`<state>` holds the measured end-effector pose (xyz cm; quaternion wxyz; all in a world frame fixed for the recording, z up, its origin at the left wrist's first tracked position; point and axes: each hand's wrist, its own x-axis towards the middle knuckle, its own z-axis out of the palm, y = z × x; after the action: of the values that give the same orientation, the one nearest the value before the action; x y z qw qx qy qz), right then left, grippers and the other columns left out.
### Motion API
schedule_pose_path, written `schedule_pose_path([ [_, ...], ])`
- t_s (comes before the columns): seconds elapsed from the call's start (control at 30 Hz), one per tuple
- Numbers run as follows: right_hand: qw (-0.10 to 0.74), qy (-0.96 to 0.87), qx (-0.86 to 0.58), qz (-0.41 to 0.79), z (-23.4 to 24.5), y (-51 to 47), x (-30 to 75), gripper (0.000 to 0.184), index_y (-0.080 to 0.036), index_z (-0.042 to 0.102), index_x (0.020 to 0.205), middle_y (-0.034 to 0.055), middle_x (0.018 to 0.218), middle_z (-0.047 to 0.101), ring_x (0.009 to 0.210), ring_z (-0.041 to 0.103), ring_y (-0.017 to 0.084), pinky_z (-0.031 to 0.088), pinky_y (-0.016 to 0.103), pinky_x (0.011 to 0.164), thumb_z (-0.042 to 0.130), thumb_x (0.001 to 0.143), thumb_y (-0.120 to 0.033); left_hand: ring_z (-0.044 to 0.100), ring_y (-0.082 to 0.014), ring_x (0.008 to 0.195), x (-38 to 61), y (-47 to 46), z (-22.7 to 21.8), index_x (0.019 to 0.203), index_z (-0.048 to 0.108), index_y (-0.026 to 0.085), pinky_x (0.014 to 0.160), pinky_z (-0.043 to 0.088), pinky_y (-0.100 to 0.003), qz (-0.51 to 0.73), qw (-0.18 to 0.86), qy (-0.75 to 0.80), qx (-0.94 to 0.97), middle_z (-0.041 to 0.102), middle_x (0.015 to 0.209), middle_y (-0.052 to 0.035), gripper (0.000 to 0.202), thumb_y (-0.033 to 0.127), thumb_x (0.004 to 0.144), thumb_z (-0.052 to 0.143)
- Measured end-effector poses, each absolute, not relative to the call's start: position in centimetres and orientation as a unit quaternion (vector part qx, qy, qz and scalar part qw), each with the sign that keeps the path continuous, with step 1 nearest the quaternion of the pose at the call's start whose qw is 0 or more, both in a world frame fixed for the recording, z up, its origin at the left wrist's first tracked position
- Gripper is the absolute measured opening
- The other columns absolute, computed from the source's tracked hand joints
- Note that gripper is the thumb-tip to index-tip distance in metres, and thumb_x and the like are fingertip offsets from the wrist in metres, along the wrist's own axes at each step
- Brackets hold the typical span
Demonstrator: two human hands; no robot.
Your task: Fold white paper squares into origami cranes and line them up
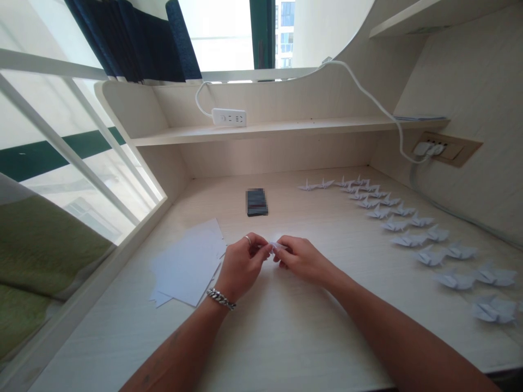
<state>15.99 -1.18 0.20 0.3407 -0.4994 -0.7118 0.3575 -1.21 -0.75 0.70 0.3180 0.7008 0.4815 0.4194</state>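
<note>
My left hand (244, 265) and my right hand (303, 259) meet over the middle of the pale wooden desk (286, 321). Both pinch a small folded piece of white paper (278, 246) between their fingertips. The left hand wears a ring and a chain bracelet at the wrist. Most of the paper piece is hidden by the fingers. A loose stack of white paper sheets (188, 263) lies just left of the left hand.
Several folded white paper cranes (408, 224) stand in rows along the desk's right side. A dark small object (256, 202) lies behind the hands. A white power strip (229, 117) sits on the shelf, its cable running to a wall socket (433, 148). A window is at left.
</note>
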Motion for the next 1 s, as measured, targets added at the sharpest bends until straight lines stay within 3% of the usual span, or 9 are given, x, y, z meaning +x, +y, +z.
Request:
schedule_pose_path([
  [0.2,0.332,-0.678,-0.485,0.441,0.3,-1.1,15.9,0.024,-0.017,0.058,0.075,0.0047,0.078,0.068,0.064,0.063,0.013,0.046,0.024,0.058,0.047,0.089,-0.033,0.068,-0.0182,0.067,-1.1,-0.7,0.8,0.08,0.057,0.019,0.063,0.05,-0.028,0.415,0.38,0.475,0.677,0.069,0.07,-0.0033,0.018,0.036,0.079,0.064],
  [0.37,0.336,-0.724,-0.5,0.337,0.1,-1.1,15.9,0.024,-0.018,0.06,0.074,0.0036,0.075,0.068,0.066,0.061,0.013,0.042,0.024,0.061,0.047,0.09,-0.03,0.063,-0.0171,0.062,-1.1,-0.8,1.1,0.088,0.056,0.02,0.06,0.045,-0.028,0.359,0.34,0.516,0.7,0.067,0.067,-0.0005,0.019,0.038,0.083,0.058],
  [0.6,0.3,-0.772,-0.491,0.27,0.2,-1.1,16.3,0.02,-0.019,0.058,0.07,0.001,0.069,0.065,0.063,0.055,0.013,0.036,0.025,0.059,0.049,0.087,-0.023,0.057,-0.0163,0.062,-1.2,-1.0,2.1,0.071,0.055,0.02,0.064,0.039,-0.029,0.228,0.323,0.504,0.768,0.063,0.065,-0.0002,0.027,0.035,0.09,0.043],
  [0.67,0.31,-0.754,-0.477,0.327,0.3,-1.1,16.4,0.02,-0.018,0.057,0.07,0.0013,0.069,0.064,0.064,0.055,0.013,0.038,0.025,0.06,0.049,0.087,-0.025,0.054,-0.0152,0.059,-1.2,-0.9,2.0,0.07,0.053,0.02,0.062,0.039,-0.029,0.237,0.356,0.492,0.759,0.061,0.064,0.0002,0.029,0.037,0.091,0.042],
  [0.83,0.359,-0.588,-0.396,0.607,0.5,-0.9,16.5,0.022,-0.017,0.053,0.073,0.0022,0.071,0.063,0.062,0.06,0.014,0.046,0.028,0.059,0.054,0.086,-0.035,0.051,-0.0127,0.055,-1.4,-0.6,1.5,0.072,0.05,0.018,0.056,0.04,-0.027,0.321,0.516,0.424,0.672,0.056,0.063,0.0002,0.03,0.042,0.089,0.047],
  [1.0,0.414,-0.495,-0.307,0.7,0.6,-0.9,16.8,0.022,-0.015,0.058,0.076,0.0026,0.071,0.064,0.061,0.061,0.013,0.047,0.026,0.058,0.062,0.083,-0.035,0.051,-0.0104,0.059,-1.3,-0.7,1.4,0.072,0.049,0.016,0.057,0.04,-0.025,0.39,0.662,0.337,0.544,0.056,0.067,-0.0003,0.028,0.039,0.083,0.06],
])
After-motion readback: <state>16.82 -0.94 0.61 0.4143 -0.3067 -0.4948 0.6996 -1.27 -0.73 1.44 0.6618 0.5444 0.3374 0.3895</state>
